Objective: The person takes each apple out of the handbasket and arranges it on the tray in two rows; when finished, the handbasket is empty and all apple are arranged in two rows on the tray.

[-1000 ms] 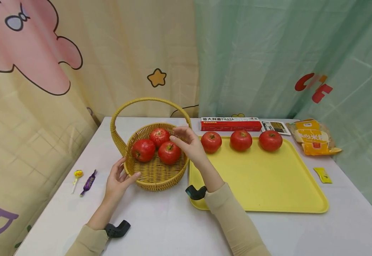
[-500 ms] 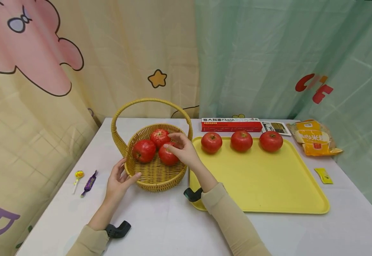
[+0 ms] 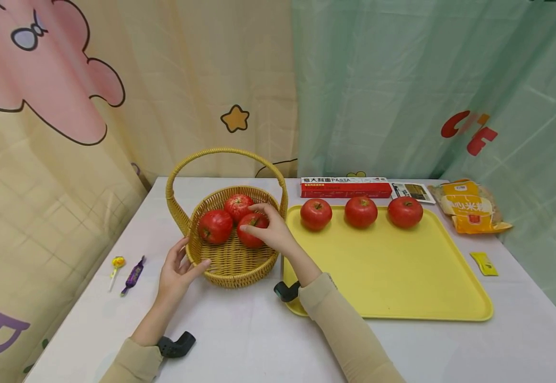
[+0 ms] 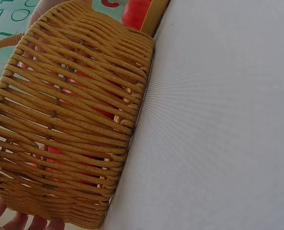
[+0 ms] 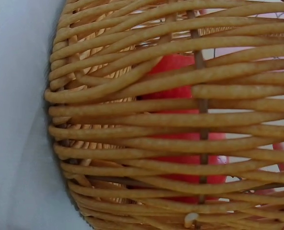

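A yellow wicker basket [image 3: 234, 264] with a tall handle stands on the white table, three red apples inside. My left hand [image 3: 175, 276] holds its left side, thumb over the near rim and fingertips [image 4: 17, 220] against the outer wall. Over the basket's right rim reaches my right hand [image 3: 275, 233]. Its thumb and fingers are curled round the right apple [image 3: 253, 220], which sits in the basket. Beside that one lie the left apple [image 3: 216, 226] and the back apple [image 3: 237, 206]. In the right wrist view, woven strands [image 5: 171, 120] partly hide the red fruit.
Right of the basket lies a yellow tray [image 3: 383, 276] with three apples [image 3: 361, 211] along its far edge. Behind it are a red pasta box [image 3: 345, 189] and an orange food bag [image 3: 469, 206]. A lollipop [image 3: 117, 263] and purple candy [image 3: 133, 276] lie left.
My right hand has come down and left from above the basket's right rim to the right apple, and its fingers have closed round it. The left hand stays at the basket.
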`<action>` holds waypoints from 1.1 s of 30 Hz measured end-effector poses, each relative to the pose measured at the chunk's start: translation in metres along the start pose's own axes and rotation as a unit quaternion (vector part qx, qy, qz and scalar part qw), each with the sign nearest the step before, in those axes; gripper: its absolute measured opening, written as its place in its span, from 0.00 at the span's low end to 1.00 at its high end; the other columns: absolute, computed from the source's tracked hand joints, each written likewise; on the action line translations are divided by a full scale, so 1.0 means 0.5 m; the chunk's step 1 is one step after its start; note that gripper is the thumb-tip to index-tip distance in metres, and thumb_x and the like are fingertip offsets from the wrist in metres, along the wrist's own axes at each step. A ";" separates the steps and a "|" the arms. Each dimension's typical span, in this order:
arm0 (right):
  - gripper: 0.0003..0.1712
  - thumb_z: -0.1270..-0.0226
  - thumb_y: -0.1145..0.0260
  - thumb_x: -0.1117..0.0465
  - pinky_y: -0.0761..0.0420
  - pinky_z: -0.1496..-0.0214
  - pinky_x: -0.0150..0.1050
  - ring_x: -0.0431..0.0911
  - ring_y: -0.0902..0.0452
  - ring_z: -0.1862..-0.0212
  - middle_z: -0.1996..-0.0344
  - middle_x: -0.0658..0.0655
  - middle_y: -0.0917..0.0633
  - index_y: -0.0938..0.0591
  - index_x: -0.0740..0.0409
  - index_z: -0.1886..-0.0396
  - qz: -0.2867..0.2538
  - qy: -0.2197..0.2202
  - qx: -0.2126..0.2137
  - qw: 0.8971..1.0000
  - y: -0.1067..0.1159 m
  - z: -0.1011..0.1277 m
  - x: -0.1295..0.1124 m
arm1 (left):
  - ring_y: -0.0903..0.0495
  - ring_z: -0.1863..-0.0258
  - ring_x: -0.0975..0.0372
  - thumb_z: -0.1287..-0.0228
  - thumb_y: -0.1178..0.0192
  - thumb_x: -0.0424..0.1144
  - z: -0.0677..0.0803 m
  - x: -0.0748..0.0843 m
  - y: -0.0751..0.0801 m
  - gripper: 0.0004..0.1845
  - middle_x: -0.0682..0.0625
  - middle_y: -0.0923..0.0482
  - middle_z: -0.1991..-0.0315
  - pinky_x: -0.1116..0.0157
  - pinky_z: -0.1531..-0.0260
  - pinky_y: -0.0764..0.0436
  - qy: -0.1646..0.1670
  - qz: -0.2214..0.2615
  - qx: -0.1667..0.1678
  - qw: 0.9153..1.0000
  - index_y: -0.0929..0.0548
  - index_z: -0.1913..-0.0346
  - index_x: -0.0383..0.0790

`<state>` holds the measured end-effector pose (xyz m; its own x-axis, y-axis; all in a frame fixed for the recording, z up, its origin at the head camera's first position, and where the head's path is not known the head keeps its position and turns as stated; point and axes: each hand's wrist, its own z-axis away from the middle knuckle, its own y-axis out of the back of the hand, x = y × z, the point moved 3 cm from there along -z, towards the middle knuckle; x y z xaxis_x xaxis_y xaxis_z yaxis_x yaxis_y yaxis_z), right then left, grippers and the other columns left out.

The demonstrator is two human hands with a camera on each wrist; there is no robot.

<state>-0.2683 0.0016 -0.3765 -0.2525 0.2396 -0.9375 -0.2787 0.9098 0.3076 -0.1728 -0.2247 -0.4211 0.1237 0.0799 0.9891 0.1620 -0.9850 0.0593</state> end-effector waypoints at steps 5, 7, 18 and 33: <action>0.34 0.45 0.29 0.50 0.33 0.36 0.49 0.50 0.37 0.37 0.39 0.53 0.31 0.29 0.50 0.40 0.007 -0.018 -0.009 1.000 0.000 -0.002 -0.001 | 0.45 0.32 0.46 0.43 0.36 0.28 0.000 0.001 0.000 0.40 0.43 0.51 0.29 0.78 0.52 0.27 -0.001 0.001 -0.001 1.000 0.45 0.30 0.37; 0.35 0.46 0.28 0.50 0.32 0.36 0.49 0.50 0.37 0.37 0.39 0.53 0.31 0.30 0.49 0.39 0.009 -0.026 -0.012 1.000 0.000 -0.003 -0.001 | 0.45 0.32 0.46 0.43 0.36 0.28 0.000 0.001 0.000 0.40 0.43 0.51 0.29 0.78 0.52 0.27 -0.003 -0.001 -0.001 1.000 0.45 0.30 0.37; 0.38 0.47 0.27 0.51 0.32 0.36 0.49 0.51 0.35 0.39 0.37 0.56 0.31 0.30 0.50 0.36 0.025 -0.036 -0.036 0.998 -0.002 -0.010 -0.001 | 0.45 0.32 0.46 0.43 0.36 0.28 0.001 0.000 0.000 0.40 0.43 0.51 0.29 0.79 0.52 0.27 -0.004 -0.004 0.001 1.000 0.45 0.30 0.36; 0.42 0.48 0.26 0.53 0.34 0.34 0.49 0.52 0.37 0.36 0.35 0.57 0.33 0.32 0.55 0.34 0.085 -0.024 -0.080 0.993 -0.013 -0.022 -0.001 | 0.45 0.32 0.47 0.42 0.36 0.29 0.002 0.001 -0.001 0.40 0.44 0.51 0.29 0.80 0.53 0.28 0.003 -0.013 0.004 1.000 0.45 0.30 0.37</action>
<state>-0.2763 -0.0082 -0.3761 -0.2649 0.4052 -0.8750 -0.3803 0.7900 0.4809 -0.1721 -0.2239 -0.4206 0.1139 0.1036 0.9881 0.1735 -0.9813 0.0829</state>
